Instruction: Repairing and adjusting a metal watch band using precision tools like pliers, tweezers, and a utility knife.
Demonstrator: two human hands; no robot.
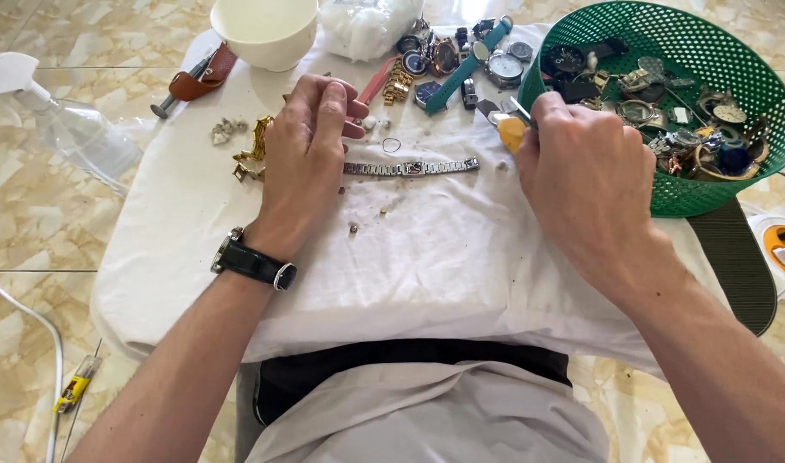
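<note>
Both hands worked: my left hand (307, 154) pinned the silver watch (410, 167), fingers together; my right hand (581, 176), at three o'clock, clamped a yellow-handled tool (511, 130).

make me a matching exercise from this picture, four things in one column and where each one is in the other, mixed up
Things:
1. silver watch bracelet
2. green basket
3. white bowl
4. black wristwatch

Places:
A. on the left hand's wrist
B. far right, filled with watch parts
C. flat on the white cloth between the two hands
D. top edge of the cloth, left of the middle

Pairs: 1-C, 2-B, 3-D, 4-A
</note>
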